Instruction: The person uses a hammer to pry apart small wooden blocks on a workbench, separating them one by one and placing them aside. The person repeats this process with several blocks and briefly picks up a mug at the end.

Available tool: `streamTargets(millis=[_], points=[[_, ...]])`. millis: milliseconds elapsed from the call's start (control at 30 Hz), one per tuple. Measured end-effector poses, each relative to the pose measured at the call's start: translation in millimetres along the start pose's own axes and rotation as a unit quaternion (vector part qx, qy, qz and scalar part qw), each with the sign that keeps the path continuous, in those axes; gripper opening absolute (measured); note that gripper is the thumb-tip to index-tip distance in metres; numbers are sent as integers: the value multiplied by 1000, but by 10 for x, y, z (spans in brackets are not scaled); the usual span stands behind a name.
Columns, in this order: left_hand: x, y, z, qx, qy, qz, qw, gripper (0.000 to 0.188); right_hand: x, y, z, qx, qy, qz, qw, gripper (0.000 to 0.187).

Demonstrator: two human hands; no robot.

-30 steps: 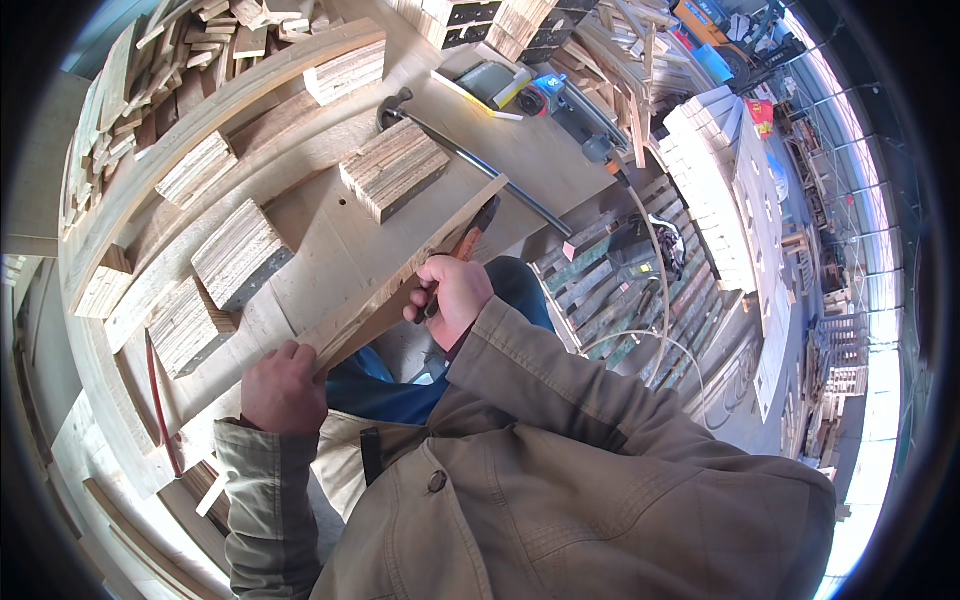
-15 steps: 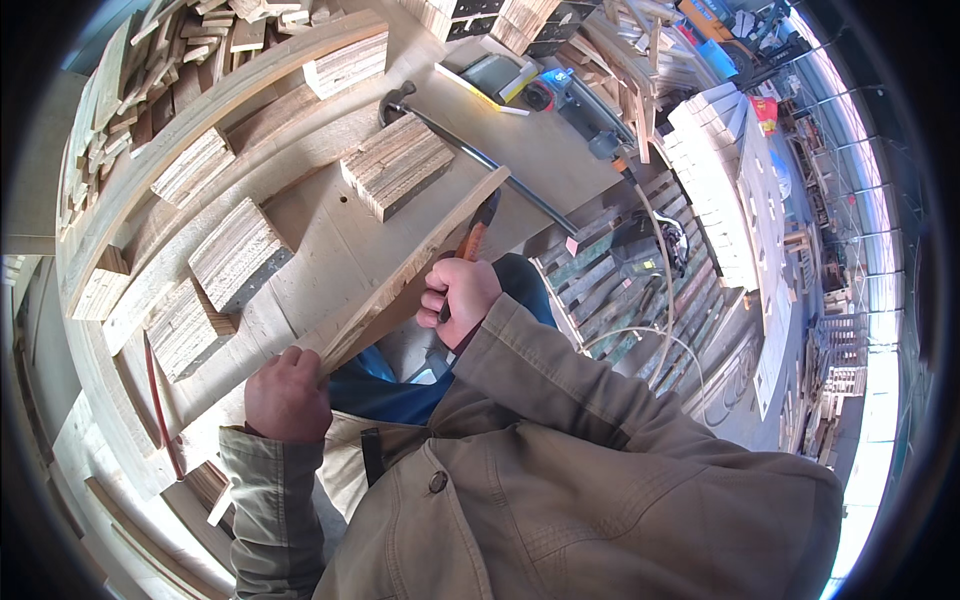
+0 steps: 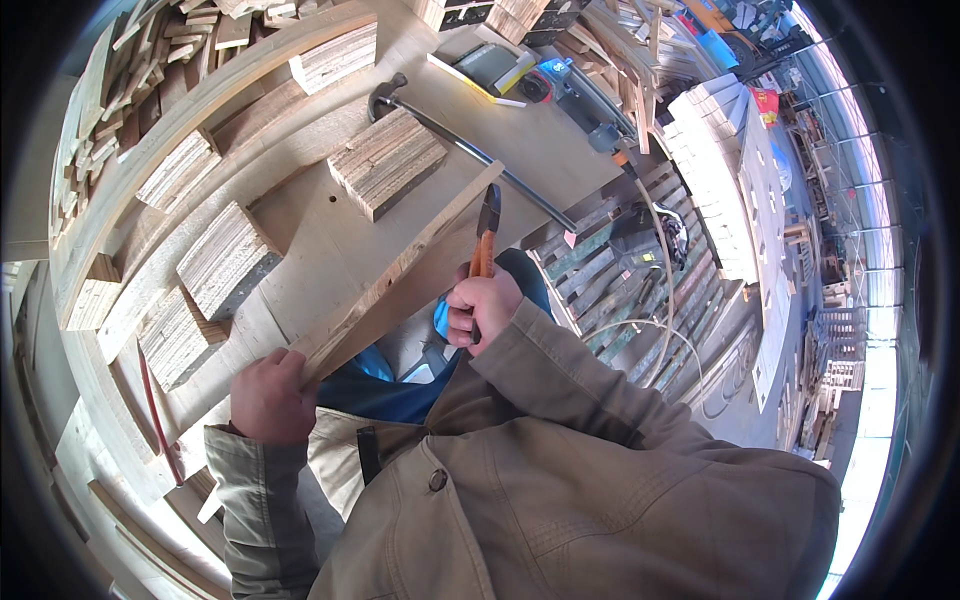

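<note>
With left hand point(image 3: 272, 398), grips wooden board point(image 3: 410, 280) by near end; with right hand point(image 3: 488, 304), just beside it, clenches orange-handled tool point(image 3: 486, 245).

No legible text or numbers; any lettering perhaps too small.

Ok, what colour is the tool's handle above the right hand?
The handle is mostly orange there; head view.

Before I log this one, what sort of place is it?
Probably a woodworking shop: there is a heap of wood pieces, layered wooden blocks sit on the work surface, and the right hand holds an orange-and-black hand tool.
</note>
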State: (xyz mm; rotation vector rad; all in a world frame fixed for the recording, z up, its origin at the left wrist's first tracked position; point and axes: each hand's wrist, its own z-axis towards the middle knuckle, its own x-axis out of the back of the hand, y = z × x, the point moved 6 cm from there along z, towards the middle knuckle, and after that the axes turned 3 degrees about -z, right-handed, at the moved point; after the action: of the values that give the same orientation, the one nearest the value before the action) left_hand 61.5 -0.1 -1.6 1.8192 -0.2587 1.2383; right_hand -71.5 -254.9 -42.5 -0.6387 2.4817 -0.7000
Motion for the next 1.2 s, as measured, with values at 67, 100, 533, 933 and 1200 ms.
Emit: streamTargets(millis=[67, 100, 533, 933, 1200], points=[[51, -80, 58, 37, -3, -33, 999, 24, 171, -60, -91, -14, -22, -71, 997, 31], [68, -115, 86, 48, -8, -48, 998, 25, 275, -105, -124, -23, -19, -110, 993, 30], [35, -84, 70, 46, -1, -9, 999, 25, 624, -109, -119, -14, -73, -86, 993, 30], [48, -35, 57, 39, 7, -3, 999, 24, 1010, -197, 8, 174, 0, -297, 939, 27], [20, -24, 44, 44, 6, 18, 999, 25, 1320, -408, 36, 330, 150, -513, 778, 26]])
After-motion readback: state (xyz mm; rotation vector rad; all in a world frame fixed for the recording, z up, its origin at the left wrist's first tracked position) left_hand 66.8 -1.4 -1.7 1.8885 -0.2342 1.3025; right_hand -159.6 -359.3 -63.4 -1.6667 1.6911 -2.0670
